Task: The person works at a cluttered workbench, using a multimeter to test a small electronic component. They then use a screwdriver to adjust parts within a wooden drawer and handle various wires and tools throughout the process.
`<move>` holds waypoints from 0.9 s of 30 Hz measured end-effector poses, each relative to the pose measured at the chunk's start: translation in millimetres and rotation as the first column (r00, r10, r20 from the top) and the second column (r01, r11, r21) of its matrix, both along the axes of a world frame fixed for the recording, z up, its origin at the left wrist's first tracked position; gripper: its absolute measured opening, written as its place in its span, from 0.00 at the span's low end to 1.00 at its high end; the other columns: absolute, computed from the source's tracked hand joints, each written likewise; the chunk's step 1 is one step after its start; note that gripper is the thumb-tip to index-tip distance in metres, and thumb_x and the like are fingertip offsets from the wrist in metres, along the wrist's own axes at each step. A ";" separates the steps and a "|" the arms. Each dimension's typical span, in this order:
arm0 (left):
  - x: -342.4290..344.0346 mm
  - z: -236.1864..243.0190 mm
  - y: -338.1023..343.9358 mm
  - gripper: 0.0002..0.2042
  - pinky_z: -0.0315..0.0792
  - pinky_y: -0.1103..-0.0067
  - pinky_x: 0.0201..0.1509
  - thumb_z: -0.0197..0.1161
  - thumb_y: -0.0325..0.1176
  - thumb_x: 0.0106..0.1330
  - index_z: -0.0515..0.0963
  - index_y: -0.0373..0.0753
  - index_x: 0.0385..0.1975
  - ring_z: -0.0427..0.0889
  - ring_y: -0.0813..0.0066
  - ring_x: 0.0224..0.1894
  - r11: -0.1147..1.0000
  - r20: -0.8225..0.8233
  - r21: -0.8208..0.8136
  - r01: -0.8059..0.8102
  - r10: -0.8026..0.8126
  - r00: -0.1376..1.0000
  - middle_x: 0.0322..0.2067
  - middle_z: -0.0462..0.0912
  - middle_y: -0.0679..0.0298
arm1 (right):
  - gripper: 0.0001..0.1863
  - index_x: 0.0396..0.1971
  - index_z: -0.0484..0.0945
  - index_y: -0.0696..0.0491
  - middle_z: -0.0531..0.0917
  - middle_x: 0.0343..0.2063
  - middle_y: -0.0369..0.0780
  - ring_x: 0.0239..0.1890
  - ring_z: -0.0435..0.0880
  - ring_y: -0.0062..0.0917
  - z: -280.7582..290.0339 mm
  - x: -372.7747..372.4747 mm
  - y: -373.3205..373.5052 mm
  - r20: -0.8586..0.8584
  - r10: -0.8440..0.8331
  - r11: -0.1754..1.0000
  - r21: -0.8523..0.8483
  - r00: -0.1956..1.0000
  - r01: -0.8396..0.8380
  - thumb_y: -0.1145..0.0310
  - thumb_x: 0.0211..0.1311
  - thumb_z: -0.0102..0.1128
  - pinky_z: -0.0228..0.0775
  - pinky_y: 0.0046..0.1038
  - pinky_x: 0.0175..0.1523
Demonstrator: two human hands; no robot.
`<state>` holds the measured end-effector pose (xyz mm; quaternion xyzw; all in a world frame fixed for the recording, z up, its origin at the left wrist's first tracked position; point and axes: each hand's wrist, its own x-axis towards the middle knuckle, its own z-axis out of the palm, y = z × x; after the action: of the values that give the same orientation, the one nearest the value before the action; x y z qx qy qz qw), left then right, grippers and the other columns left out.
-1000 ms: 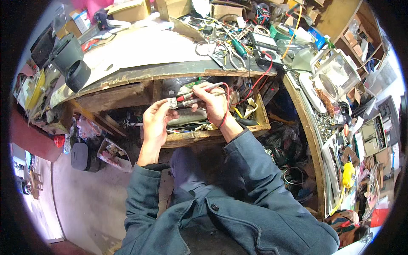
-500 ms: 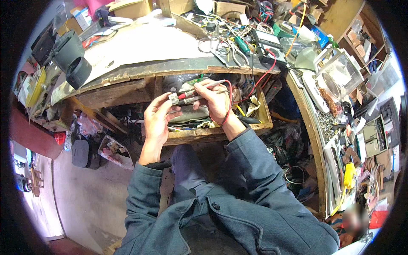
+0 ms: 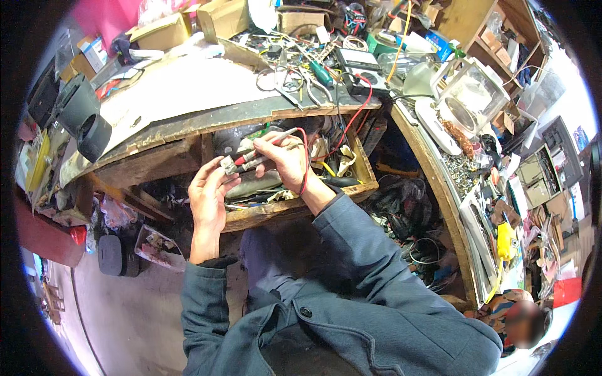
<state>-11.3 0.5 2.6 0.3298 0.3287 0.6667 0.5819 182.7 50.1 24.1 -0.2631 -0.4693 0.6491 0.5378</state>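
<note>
My left hand [image 3: 209, 195] pinches a small whitish part [image 3: 227, 165] with light-coloured prongs or terminals; its exact kind is too small to make out. My right hand [image 3: 285, 161] grips a red test probe [image 3: 240, 160] and a second, dark-tipped probe beside it, their tips close against the small part. Whether the tips touch metal cannot be seen. From the right hand, a red lead [image 3: 306, 156] loops down past the wrist. Both hands are above an open wooden drawer [image 3: 282, 213] filled with odds and ends. On the bench lies a multimeter [image 3: 362, 67] with leads running from it.
Scissors [image 3: 291, 81], pliers [image 3: 315, 94] and a green-handled screwdriver [image 3: 321, 73] lie near the bench edge. A white sheet [image 3: 182, 84] covers the bench's left part. On the right, a cluttered side bench holds a clear plastic jug [image 3: 473, 94]. Someone [image 3: 511, 307] is at lower right.
The view has turned, so the bench and hands sit further left and lower. Both hands keep their grips, with the probes still at the small part.
</note>
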 end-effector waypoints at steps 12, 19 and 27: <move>2.1 -10.2 9.3 0.07 0.81 0.78 0.43 0.64 0.29 0.70 0.82 0.33 0.43 0.86 0.75 0.38 0.991 -0.043 -0.006 -0.135 0.135 0.990 0.38 0.87 0.60 | 0.12 0.34 0.80 0.59 0.84 0.27 0.40 0.20 0.81 0.22 8.5 -0.7 -5.8 0.024 -0.011 1.000 0.005 1.000 0.011 0.64 0.69 0.63 0.74 0.24 0.25; 1.7 -10.2 6.0 0.07 0.78 0.80 0.45 0.65 0.26 0.68 0.82 0.31 0.42 0.84 0.75 0.37 0.982 -0.026 -0.005 -0.190 0.190 0.981 0.37 0.86 0.60 | 0.12 0.34 0.80 0.59 0.83 0.26 0.39 0.20 0.81 0.23 11.2 -3.0 -8.1 0.041 0.010 1.000 -0.024 0.999 -0.009 0.64 0.69 0.63 0.74 0.25 0.26; 1.3 -11.7 7.6 0.09 0.80 0.77 0.45 0.64 0.29 0.70 0.81 0.33 0.46 0.86 0.75 0.39 0.990 -0.058 -0.004 -0.139 0.139 0.989 0.40 0.87 0.59 | 0.15 0.40 0.81 0.60 0.86 0.32 0.43 0.24 0.83 0.23 5.8 1.5 -2.7 0.076 0.007 1.000 0.000 0.997 -0.007 0.61 0.69 0.63 0.78 0.23 0.27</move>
<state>-10.1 8.1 -9.2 0.3228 0.3700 0.6948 0.5255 184.2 47.3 29.9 -0.2859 -0.4906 0.6404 0.5172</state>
